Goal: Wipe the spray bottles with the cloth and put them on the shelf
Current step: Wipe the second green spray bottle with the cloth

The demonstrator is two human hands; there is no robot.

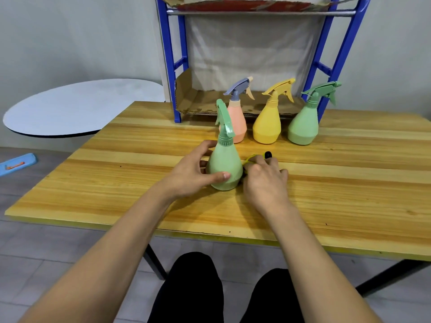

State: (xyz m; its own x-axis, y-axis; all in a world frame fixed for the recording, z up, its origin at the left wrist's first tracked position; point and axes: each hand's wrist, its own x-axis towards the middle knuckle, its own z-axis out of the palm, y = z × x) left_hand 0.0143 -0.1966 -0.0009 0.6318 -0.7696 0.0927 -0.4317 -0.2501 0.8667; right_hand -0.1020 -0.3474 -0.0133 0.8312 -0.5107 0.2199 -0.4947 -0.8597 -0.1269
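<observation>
A green spray bottle (pixel 224 163) stands upright near the middle of the wooden table (pixel 116 183). My left hand (pixel 194 170) wraps around its lower body from the left. My right hand (pixel 264 180) is bunched on a yellow-green cloth (pixel 253 157) pressed against the bottle's right side; most of the cloth is hidden under the fingers. Further back stand a pink bottle with a grey-blue trigger (pixel 238 117), a yellow bottle (pixel 268 124) and another green bottle (pixel 304 125). Behind them rises the blue shelf (pixel 169 66), its low level lined with cardboard (pixel 200 101).
A round white tabletop (pixel 77 106) sits to the left of the table. A blue object (pixel 17 163) lies on the tiled floor at far left. The shelf's upper level (pixel 256 7) also carries cardboard. My knees (pixel 221 294) are below the table's front edge.
</observation>
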